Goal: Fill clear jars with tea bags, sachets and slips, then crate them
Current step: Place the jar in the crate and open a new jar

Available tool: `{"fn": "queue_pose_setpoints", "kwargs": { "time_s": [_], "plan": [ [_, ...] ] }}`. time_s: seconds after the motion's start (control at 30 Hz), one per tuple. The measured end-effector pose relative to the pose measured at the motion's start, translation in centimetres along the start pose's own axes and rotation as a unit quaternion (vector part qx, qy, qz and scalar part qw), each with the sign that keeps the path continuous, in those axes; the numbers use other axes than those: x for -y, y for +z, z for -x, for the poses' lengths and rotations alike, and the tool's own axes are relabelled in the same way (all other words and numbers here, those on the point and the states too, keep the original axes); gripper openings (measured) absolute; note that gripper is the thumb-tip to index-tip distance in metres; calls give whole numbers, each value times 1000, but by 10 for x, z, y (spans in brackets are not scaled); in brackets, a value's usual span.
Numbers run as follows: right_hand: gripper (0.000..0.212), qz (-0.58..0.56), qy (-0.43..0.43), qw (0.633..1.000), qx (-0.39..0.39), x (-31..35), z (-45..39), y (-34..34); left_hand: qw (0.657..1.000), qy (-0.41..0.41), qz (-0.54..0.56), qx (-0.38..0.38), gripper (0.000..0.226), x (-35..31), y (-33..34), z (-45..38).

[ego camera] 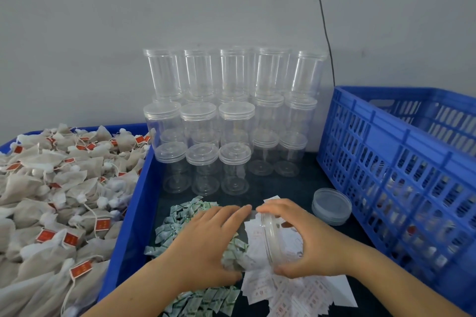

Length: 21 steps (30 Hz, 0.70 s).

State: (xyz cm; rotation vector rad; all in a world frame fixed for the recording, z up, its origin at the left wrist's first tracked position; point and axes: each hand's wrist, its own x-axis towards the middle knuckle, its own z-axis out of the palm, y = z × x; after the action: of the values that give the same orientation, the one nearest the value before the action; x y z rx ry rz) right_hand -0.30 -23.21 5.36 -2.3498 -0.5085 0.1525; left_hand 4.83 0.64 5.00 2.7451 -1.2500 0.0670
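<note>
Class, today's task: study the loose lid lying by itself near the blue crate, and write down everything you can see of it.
The loose lid is a round, shallow cap of clear, slightly greyish plastic with a flat top and a low ribbed-looking rim. It lies flat on the dark table surface, apart from any jar, just left of the blue crate and beyond the right hand. Neither hand touches it. Whether it touches the crate cannot be told.
</note>
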Motion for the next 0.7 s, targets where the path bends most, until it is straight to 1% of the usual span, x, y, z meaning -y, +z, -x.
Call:
{"fn": "queue_pose_setpoints", "kwargs": {
  "time_s": [0.03,0.1,0.17,0.27,0.3,0.37,0.4,0.47,0.53,0.6,0.7],
  "plan": [
    [87,42,-21,999,8,-1,1,-2,999,-12,34,16,107,2,2,0],
    [89,119,-61,991,0,-2,3,-5,994,-34,92,51,112,7,4,1],
    [88,149,-83,985,-24,-4,4,-8,986,-49,140,72,114,10,4,1],
    [81,116,-77,988,-63,-6,8,-12,981,-58,174,66,112,12,3,2],
    [79,100,-76,988,-94,-8,9,-14,981,-58,178,56,111,12,2,2],
    [79,51,-76,975,-201,-19,6,-17,980,-56,190,34,109,11,2,1],
    [79,8,-68,962,-265,-26,5,-20,979,-56,196,23,109,10,1,1],
    [77,-76,-27,918,-387,-43,1,-28,978,-58,198,3,111,11,2,0],
    [70,-91,27,869,-486,-63,-3,-34,978,-64,201,-9,114,12,2,-1],
    [66,-104,87,831,-539,-84,-3,-35,978,-65,198,-14,114,12,2,-1],
    [62,-118,168,801,-562,-113,-3,-27,981,-59,185,-11,114,12,2,-1]
  ]
}}
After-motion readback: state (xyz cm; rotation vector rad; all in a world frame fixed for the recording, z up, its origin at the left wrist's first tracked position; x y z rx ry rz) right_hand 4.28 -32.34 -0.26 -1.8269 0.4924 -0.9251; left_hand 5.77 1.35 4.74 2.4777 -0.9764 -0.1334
